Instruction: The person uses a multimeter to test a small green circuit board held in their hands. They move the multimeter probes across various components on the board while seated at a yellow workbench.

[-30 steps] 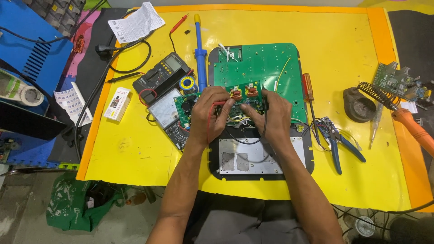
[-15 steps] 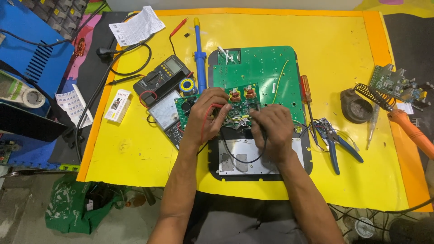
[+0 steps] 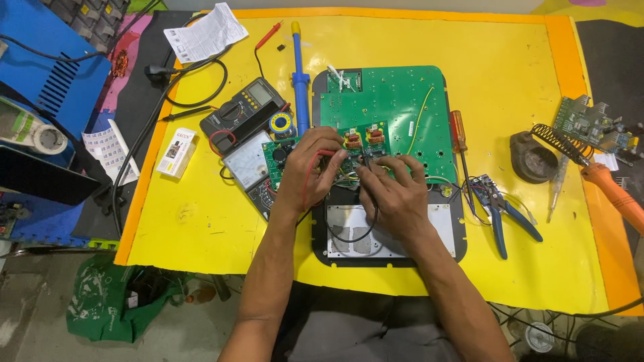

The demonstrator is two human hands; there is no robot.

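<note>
Honestly, both hands, left hand (image 3: 314,167) and right hand (image 3: 396,194), are curled, pinching probe leads on the small board (image 3: 362,144); looks fragile, so grip its edges.

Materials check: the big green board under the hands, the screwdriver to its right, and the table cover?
Large green circuit board: looks like laminate, matte green, dotted with solder points. Red-handled screwdriver: translucent, probably plastic handle, thin dark metal-looking shaft. Yellow table cover: smooth, faintly shiny sheet, likely vinyl or rubber, scuffed.
</note>
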